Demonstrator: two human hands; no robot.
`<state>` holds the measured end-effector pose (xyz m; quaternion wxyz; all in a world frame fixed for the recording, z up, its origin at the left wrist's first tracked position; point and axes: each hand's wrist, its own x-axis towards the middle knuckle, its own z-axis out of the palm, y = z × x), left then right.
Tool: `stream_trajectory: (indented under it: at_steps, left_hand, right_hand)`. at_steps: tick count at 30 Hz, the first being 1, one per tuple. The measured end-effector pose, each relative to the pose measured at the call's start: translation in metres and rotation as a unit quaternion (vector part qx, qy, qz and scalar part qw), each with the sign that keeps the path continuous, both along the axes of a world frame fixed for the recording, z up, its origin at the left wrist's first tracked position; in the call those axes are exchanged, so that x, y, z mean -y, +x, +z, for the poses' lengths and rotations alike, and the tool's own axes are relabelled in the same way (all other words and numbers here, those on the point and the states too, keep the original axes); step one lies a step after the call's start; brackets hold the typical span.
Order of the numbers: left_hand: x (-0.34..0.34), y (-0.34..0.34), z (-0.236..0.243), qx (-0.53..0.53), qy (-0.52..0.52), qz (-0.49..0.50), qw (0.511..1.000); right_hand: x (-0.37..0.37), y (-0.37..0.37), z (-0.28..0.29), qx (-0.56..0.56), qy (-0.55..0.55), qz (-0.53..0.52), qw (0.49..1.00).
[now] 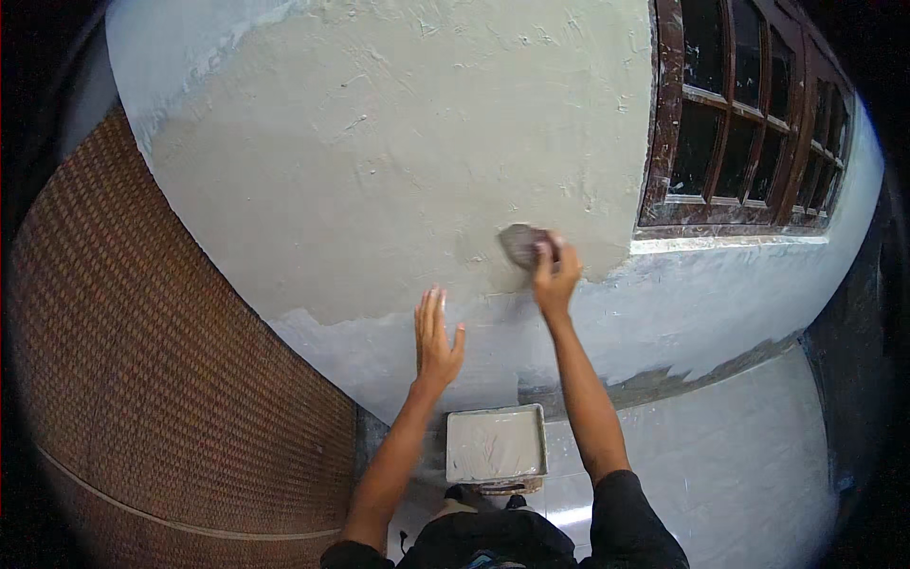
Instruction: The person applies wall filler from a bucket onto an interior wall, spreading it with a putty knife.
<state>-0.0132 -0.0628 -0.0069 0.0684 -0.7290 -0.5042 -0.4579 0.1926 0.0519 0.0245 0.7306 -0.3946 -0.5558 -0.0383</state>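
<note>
Wall [682,294], far side: whitish, with a broad beige area [313,190], surface rough in places. Window [789,152], far right: brown wooden frame, small dark panes, white spatters. Woven panel [171,322], left: brown; a pale strip [190,527] crosses its near part. Floor [730,446], near right: glossy pale tiles reflecting light [572,516].
</note>
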Motion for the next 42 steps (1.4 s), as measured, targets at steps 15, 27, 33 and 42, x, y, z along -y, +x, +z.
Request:
stream_trajectory:
  at_steps: [15,27,33,42]
  left_hand:
    - [0.018,-0.031,0.001,-0.026,0.000,-0.008,1.000]
    - [0.091,-0.139,-0.069,0.028,-0.075,0.037,0.996]
    - [0.133,-0.159,-0.141,0.088,-0.172,0.045,0.980]
    - [0.195,-0.155,-0.267,0.175,-0.329,0.060,0.926]
  right_hand:
    - [0.002,0.009,-0.010,-0.121,-0.061,0.052,0.989]
    - [0.051,0.034,-0.070,-0.313,-0.041,0.036,0.948]
    - [0.119,-0.060,-0.165,-0.212,-0.365,0.135,0.896]
    - [0.184,-0.077,-0.346,-0.087,-0.485,0.227,0.840]
